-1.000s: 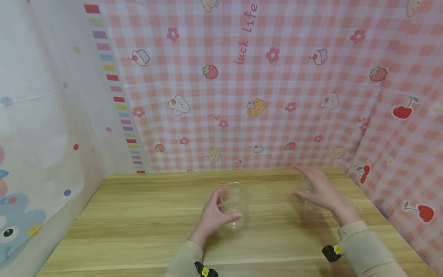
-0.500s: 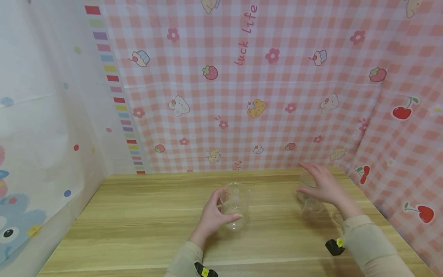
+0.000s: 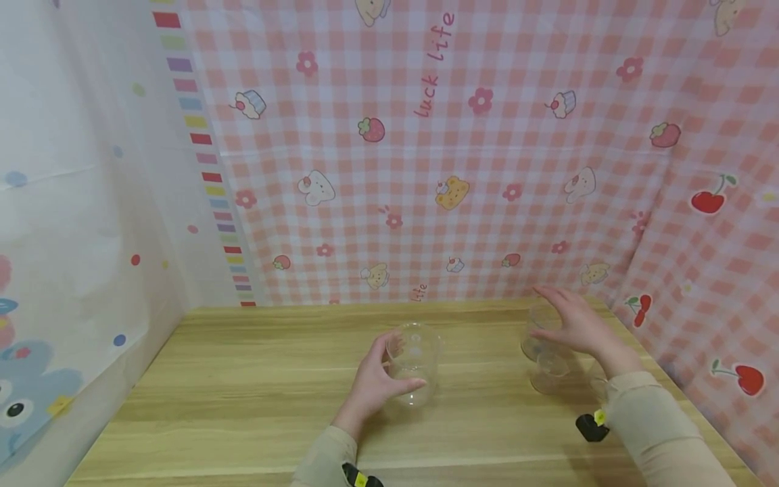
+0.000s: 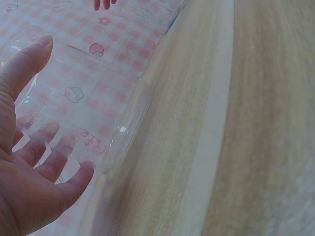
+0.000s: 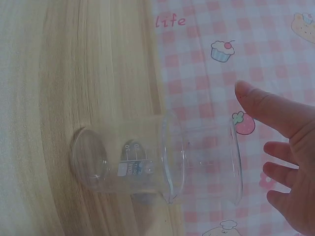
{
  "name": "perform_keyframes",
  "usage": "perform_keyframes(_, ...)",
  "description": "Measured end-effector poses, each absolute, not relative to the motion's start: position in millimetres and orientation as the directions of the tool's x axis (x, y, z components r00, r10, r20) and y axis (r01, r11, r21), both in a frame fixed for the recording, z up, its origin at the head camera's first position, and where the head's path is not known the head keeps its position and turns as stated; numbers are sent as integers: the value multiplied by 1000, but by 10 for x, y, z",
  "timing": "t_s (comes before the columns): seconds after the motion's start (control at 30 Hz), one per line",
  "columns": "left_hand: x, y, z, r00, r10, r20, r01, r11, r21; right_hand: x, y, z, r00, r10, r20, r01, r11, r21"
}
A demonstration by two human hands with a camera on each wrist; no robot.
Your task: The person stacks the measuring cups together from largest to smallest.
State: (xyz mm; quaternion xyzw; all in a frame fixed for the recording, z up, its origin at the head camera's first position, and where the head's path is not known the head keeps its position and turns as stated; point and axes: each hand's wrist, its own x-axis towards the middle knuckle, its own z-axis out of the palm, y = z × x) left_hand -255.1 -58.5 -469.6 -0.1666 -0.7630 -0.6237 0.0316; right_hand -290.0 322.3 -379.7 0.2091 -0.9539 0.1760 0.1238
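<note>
In the head view a large clear glass beaker (image 3: 420, 358) stands mid-table. My left hand (image 3: 376, 375) holds it from the left, thumb on the near side and fingers round the far side; the left wrist view shows the fingers through the glass. Over at the right, my right hand (image 3: 578, 328) is spread beside smaller clear beakers. One smaller beaker (image 3: 550, 374) stands in front, and another beaker (image 3: 534, 341) stands behind it, partly hidden by the hand. In the right wrist view white markings show on the front beaker (image 5: 130, 169), and the fingers are apart from the glass.
Another clear glass piece (image 3: 599, 380) stands by the right wrist, partly covered by the sleeve. The wooden table (image 3: 255, 385) meets a pink checked cloth (image 3: 341, 223) at the back and right. A white cloth (image 3: 79, 223) hangs at the left.
My right hand has drawn slightly right and away from the rear small beaker, which shows more clearly beside the front one. The left hand stays on the large beaker.
</note>
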Motion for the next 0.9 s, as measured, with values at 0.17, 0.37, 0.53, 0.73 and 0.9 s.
perform_keyframes(0.17,-2558,-589,-4709,-943,214,256,294,170,941,-2930,3253,-3827,-892,-350,287,-430,854,-292)
perform_keyframes(0.37,-2569,-587,-4729,-941,215,260,298,169,939,-2957,3295,-3859,-902,-345,260,-415,859,-301)
perform_keyframes(0.53,-2572,-582,-4733,-940,212,268,305,168,937,-2991,3330,-3875,-907,-343,242,-406,864,-299)
perform_keyframes(0.73,-2564,-577,-4719,-939,215,270,307,162,938,-3000,3335,-3870,-924,-336,180,-378,870,-316)
perform_keyframes(0.9,-2564,-575,-4720,-938,214,274,310,160,937,-3013,3330,-3876,-925,-346,155,-378,872,-310)
